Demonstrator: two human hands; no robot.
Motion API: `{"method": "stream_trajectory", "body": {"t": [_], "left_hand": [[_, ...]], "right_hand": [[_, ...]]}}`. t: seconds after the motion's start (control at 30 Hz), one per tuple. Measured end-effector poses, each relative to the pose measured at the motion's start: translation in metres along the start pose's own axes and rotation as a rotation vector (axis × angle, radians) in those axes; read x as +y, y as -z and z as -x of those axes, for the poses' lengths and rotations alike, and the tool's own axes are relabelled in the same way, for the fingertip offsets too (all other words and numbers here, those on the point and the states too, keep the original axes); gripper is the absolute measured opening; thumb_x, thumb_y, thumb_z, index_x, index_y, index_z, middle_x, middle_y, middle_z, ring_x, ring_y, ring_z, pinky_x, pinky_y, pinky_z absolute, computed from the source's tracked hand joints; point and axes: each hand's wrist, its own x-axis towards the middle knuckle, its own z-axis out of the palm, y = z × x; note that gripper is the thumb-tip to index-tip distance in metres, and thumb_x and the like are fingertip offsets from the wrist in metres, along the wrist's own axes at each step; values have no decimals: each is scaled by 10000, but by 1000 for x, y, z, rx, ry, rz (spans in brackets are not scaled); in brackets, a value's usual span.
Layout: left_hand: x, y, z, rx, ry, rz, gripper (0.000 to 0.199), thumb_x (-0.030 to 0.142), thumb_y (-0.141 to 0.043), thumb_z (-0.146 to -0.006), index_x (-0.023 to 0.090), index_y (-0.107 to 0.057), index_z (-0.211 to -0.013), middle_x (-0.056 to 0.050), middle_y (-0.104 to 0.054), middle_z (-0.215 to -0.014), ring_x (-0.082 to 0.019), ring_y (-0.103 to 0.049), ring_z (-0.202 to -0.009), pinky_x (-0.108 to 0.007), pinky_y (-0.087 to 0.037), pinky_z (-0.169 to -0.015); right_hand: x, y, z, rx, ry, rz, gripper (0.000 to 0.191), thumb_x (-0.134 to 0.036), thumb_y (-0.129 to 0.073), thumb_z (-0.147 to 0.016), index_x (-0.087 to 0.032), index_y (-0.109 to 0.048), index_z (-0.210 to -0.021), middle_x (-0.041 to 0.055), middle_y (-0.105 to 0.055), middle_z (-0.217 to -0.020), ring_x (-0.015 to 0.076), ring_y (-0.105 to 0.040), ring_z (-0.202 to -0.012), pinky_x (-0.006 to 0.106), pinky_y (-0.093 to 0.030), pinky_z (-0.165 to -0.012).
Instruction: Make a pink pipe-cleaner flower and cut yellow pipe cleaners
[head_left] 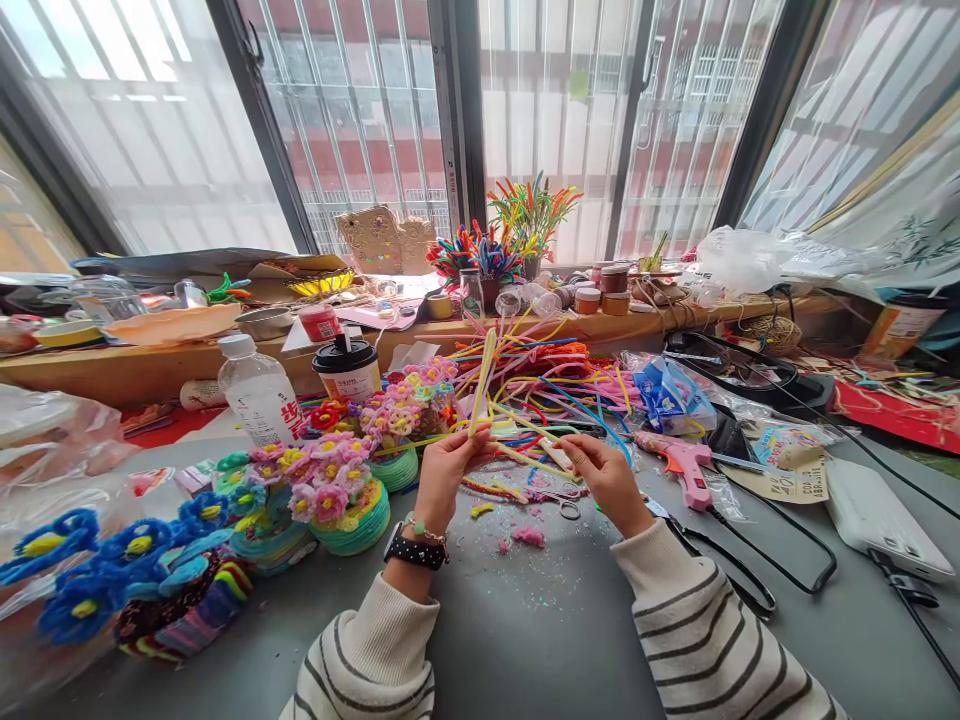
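Pale yellow pipe cleaners (486, 375) stand up in a bunch from my left hand (457, 465), whose fingers are closed round their lower part. My right hand (600, 475) pinches the end of another yellow strand that runs across from the left hand. Both hands are above the grey table, in front of a heap of pipe cleaners (577, 385) in many colours. Below and between them lie scissors (568, 508), partly hidden, and pink fluff scraps (529, 537).
Pipe-cleaner flower pots (349, 520) fill the left, beside a plastic bottle (259, 390) and a lidded cup (346, 370). On the right are a pink glue gun (686, 465), black cables and a white power bank (889, 515). A cluttered wooden ledge (420, 335) runs behind.
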Motion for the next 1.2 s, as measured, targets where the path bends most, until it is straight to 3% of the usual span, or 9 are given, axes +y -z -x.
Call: {"method": "stream_trajectory", "body": {"t": [0.17, 0.4, 0.6, 0.83, 1.07, 1.2], "left_hand": [[1, 1, 0, 32, -26, 34, 284, 227, -706, -508, 100, -661, -758, -28, -654, -594, -93, -593, -533, -182, -496, -554], [1, 2, 0, 24, -30, 4, 283, 229, -703, -517, 108, -662, -769, -30, -663, -639, -99, -601, -555, -189, -499, -575], [1, 2, -1, 24, -58, -63, 238, 247, -691, -534, 101, -655, -718, -24, -658, -623, -103, -601, -563, -193, -499, -582], [-1, 1, -1, 15, -31, -114, 236, 259, -687, -534, 103, -654, -708, -33, -661, -631, -119, -605, -570, -237, -507, -624], [-3, 0, -1, -8, -8, -94, 240, 261, -684, -544, 103, -656, -721, -36, -661, -635, -124, -612, -605, -241, -502, -662], [-2, 0, -1, -17, -8, -96, 221, 255, -682, -548, 113, -657, -715, -27, -663, -639, -110, -608, -598, -214, -499, -643]], "right_hand": [[3, 4, -2, -28, 121, 164, 252, -344, -442, -780, -170, -620, -816, 49, -592, -750, 158, -539, -700, 246, -411, -628], [2, 4, -3, -49, 178, 306, 260, -331, -416, -799, -174, -623, -803, 38, -567, -670, 146, -519, -619, 243, -395, -585], [2, 4, -2, -29, 134, 277, 294, -365, -382, -809, -167, -595, -770, 39, -583, -705, 147, -526, -635, 235, -389, -570], [8, -2, -3, -7, 166, 192, 342, -398, -335, -820, -173, -588, -865, 62, -518, -784, 164, -515, -723, 268, -428, -629], [0, -8, 2, -156, 126, 161, 334, -426, -389, -792, -189, -554, -959, 68, -529, -866, 164, -528, -743, 254, -448, -579], [-3, -10, 3, -216, 109, 208, 370, -452, -428, -762, -170, -535, -976, 44, -556, -811, 110, -500, -547, 237, -418, -526]]}}
